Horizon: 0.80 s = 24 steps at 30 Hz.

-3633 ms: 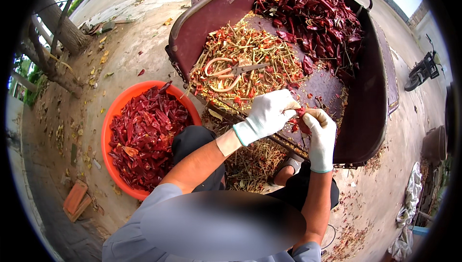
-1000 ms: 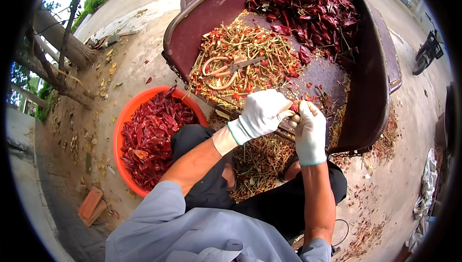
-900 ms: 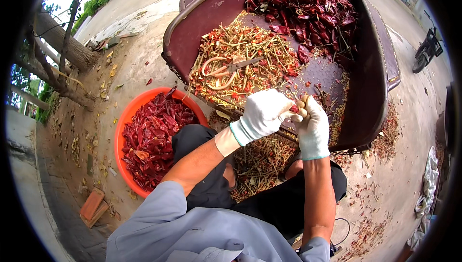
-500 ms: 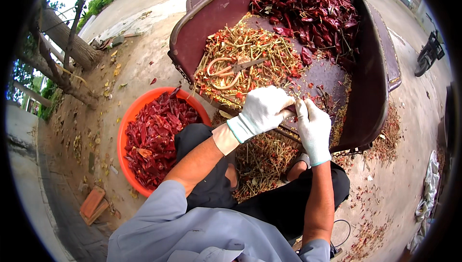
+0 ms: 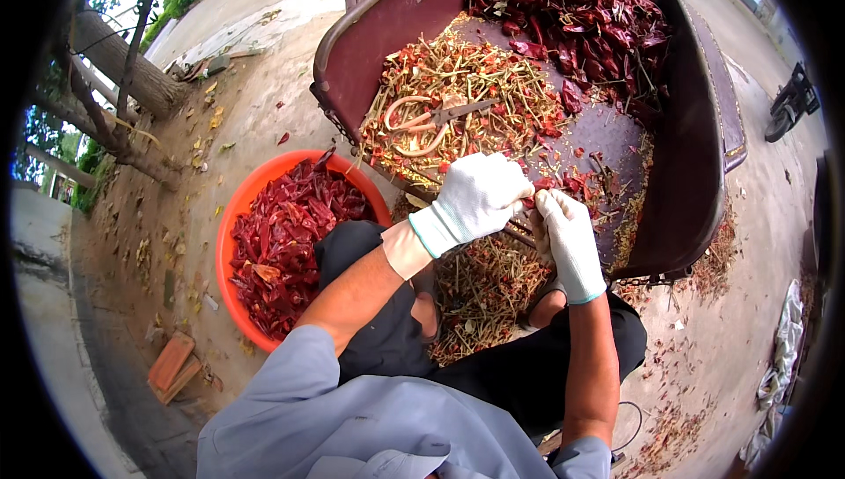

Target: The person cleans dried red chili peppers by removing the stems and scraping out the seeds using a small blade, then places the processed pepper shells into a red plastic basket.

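My left hand [image 5: 480, 197], in a white knit glove, is closed in front of the cart's near edge. Its fingertips meet those of my gloved right hand [image 5: 570, 237], which is pinched shut. A bit of dried red chili [image 5: 528, 202] shows between them; most of it is hidden by the fingers. Just beyond lies a pair of scissors [image 5: 437, 116] with tan looped handles, resting on a heap of chili stems and scraps [image 5: 493, 70]. Dark red dried chilies [image 5: 572, 21] are piled at the cart's far end. An orange basin [image 5: 225, 254] at my left holds more chilies [image 5: 286, 228].
The maroon cart bed [image 5: 365, 43] has raised walls on its left and right. Stems [image 5: 484, 307] cover the ground between my feet. Bricks [image 5: 172, 364] lie at lower left, near tree trunks [image 5: 123, 61]. A white cloth [image 5: 782, 356] lies at far right.
The view has shifted a little, moving the cart slightly right and down. My left fingers look more tightly curled, and a red bit of chili now shows between my hands.
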Tool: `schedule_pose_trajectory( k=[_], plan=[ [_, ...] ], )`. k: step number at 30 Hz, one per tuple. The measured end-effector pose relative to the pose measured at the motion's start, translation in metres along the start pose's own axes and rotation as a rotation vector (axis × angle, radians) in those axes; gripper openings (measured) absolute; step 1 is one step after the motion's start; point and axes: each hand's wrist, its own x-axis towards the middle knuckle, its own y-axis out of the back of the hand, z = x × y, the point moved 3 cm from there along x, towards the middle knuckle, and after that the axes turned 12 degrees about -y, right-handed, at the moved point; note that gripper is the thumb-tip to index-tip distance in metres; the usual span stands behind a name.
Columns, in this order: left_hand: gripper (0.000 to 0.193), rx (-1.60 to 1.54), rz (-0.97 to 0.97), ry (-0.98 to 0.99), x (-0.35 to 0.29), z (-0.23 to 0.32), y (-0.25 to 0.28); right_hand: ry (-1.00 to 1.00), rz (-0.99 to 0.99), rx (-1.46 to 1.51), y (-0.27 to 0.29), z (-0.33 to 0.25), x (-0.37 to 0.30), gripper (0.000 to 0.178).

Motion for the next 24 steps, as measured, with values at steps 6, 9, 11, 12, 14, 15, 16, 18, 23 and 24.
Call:
schedule_pose_trajectory(
  k=[6,9,11,12,14,15,16,18,23,24],
  plan=[
    [0.015,-0.380,0.154,0.371,-0.003,-0.004,-0.013,-0.025,0.037,0.286,-0.003,-0.005,-0.003,0.032],
    [0.016,-0.335,0.179,0.365,0.002,-0.001,-0.016,-0.079,0.017,0.514,-0.005,-0.006,-0.002,0.031],
    [0.014,-0.382,0.226,0.390,0.004,0.002,-0.019,-0.095,-0.059,0.638,-0.005,-0.004,0.001,0.031],
    [0.014,-0.418,0.246,0.411,0.005,0.002,-0.020,-0.084,-0.103,0.708,-0.006,-0.004,0.002,0.032],
    [0.013,-0.512,0.238,0.489,0.007,0.004,-0.023,-0.076,-0.197,0.845,-0.006,-0.006,0.002,0.034],
    [0.012,-0.656,0.254,0.547,0.006,0.004,-0.028,-0.079,-0.216,0.890,-0.006,-0.007,0.001,0.034],
    [0.012,-0.738,0.293,0.586,0.006,0.004,-0.031,-0.060,-0.267,0.926,-0.005,-0.006,0.003,0.034],
    [0.013,-0.976,0.384,0.737,0.007,0.007,-0.032,-0.006,-0.334,1.060,-0.002,-0.010,0.001,0.031],
    [0.015,-1.162,0.445,0.848,0.003,0.022,-0.019,0.306,-0.337,1.069,0.031,-0.034,-0.006,0.030],
    [0.015,-1.087,0.426,0.851,0.001,0.022,-0.013,0.276,-0.217,0.962,0.031,-0.035,-0.008,0.030]
  ],
)
